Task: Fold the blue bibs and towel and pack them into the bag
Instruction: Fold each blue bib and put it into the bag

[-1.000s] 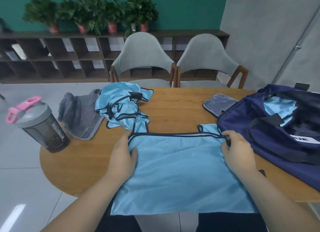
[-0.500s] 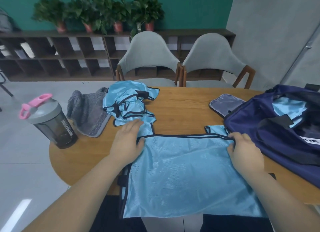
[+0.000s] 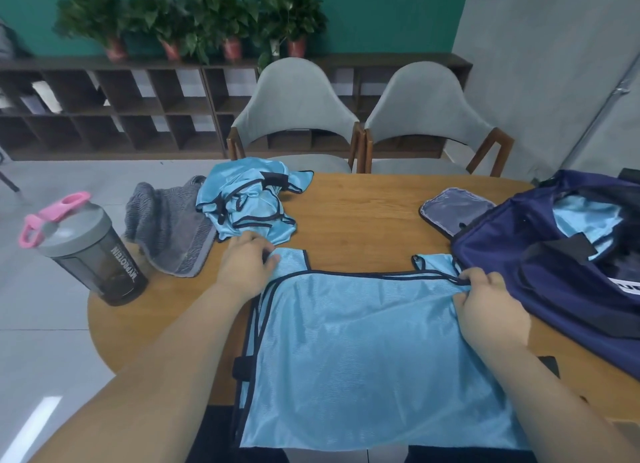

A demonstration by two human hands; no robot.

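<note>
1. Head view, and the light-blue mesh bib with dark piping [image 3: 363, 352] lies spread flat at six o'clock on the round wooden table [image 3: 363, 213]. Its lower hem hangs over the near edge. I'd say it is laid smooth so the fold comes out square.
2. Left hand [image 3: 247, 267] is at the bib's ten o'clock corner, fingers curled and pinching the shoulder strap. Right hand [image 3: 488, 303] is at two o'clock, fingers clamped on the other strap's piping. Holding both corners looks meant to pull the cloth taut.
3. Crumpled heap of blue bibs [image 3: 247, 203] waits at eleven o'clock, with the rumpled grey towel [image 3: 169, 230] touching it at ten. Neither is folded yet.
4. Navy fabric bag [image 3: 554, 262] gapes at three o'clock, just beside the right hand, with blue cloth already inside. That makes a short carry for packing.
5. Grey shaker bottle with pink lid [image 3: 86, 251] stands at nine, apart from the cloth.
</note>
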